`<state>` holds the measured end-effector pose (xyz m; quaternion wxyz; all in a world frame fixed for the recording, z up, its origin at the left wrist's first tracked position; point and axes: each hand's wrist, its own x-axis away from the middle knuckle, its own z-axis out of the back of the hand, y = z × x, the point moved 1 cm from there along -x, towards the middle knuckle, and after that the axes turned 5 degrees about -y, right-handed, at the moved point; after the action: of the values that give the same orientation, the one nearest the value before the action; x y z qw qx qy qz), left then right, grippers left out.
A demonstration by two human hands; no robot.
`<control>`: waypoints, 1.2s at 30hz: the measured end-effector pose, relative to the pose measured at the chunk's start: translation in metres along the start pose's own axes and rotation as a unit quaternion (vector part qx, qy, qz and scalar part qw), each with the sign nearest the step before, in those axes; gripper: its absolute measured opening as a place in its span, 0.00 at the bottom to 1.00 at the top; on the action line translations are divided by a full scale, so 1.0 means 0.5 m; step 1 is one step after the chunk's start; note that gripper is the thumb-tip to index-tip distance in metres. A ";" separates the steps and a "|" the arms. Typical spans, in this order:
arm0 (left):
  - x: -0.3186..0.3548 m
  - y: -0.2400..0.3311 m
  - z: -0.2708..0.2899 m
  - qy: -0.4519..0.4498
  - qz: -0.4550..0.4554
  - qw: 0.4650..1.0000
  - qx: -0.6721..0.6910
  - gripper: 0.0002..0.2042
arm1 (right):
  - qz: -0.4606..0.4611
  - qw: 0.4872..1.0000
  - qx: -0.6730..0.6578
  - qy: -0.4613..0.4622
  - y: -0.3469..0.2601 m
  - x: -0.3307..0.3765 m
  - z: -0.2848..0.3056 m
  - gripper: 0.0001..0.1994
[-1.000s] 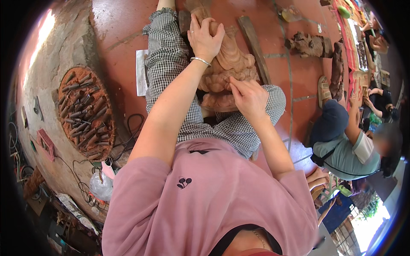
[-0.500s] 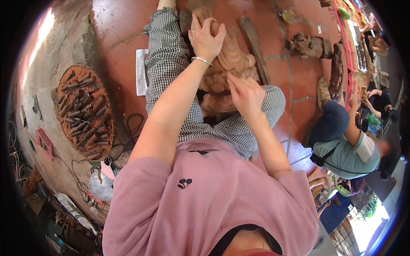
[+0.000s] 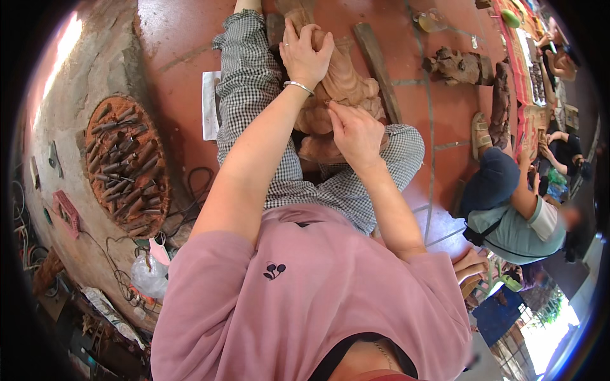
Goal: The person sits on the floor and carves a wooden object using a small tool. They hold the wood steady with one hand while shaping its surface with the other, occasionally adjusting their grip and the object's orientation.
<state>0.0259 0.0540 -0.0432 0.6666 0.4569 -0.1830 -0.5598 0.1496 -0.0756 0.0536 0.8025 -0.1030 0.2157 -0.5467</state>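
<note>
A reddish-brown wood carving [image 3: 346, 79] with flowing, rounded folds lies between my legs on the tiled floor. My left hand [image 3: 307, 57], with a ring and a silver bangle, curls over its far part and grips it, the thumb apart from the fingers. Nearer to me, my right hand [image 3: 359, 138] is closed, its thumb and index finger pinched together against the carving's surface. Whatever sits in that pinch, if anything, is too small or hidden to name. My right hand covers some of the carving's near end.
Left, a round tray [image 3: 166, 209] of chisels and gouges stands on a concrete ledge [image 3: 117, 63]. A wooden plank [image 3: 376, 73] lies right of the carving. Rough wood pieces [image 3: 460, 67] lie farther right, near a seated person [image 3: 518, 222]. Black cable [image 3: 202, 181] trails beside my left leg.
My right hand has shifted a little left and away from me along the carving, and its fingers are drawn closer together. My left hand has barely moved.
</note>
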 end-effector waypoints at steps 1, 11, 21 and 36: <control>-0.002 -0.007 0.005 0.000 0.000 1.000 -0.009 0.18 | 0.010 1.000 0.013 0.001 -0.003 0.008 -0.002 0.10; -0.004 -0.008 0.001 -0.009 0.005 0.999 0.034 0.19 | 0.133 0.991 0.014 -0.024 0.022 0.005 0.013 0.13; -0.002 -0.004 -0.008 -0.015 0.010 1.000 0.022 0.20 | 0.171 0.982 0.065 -0.042 0.038 0.010 0.012 0.20; -0.005 -0.006 -0.001 -0.008 0.017 1.000 0.021 0.20 | 0.223 0.972 0.029 -0.063 0.055 -0.001 0.030 0.17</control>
<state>0.0238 0.0568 -0.0451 0.6651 0.4626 -0.2078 -0.5481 0.1795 -0.0658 0.0560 0.9189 -0.0632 0.1658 -0.3523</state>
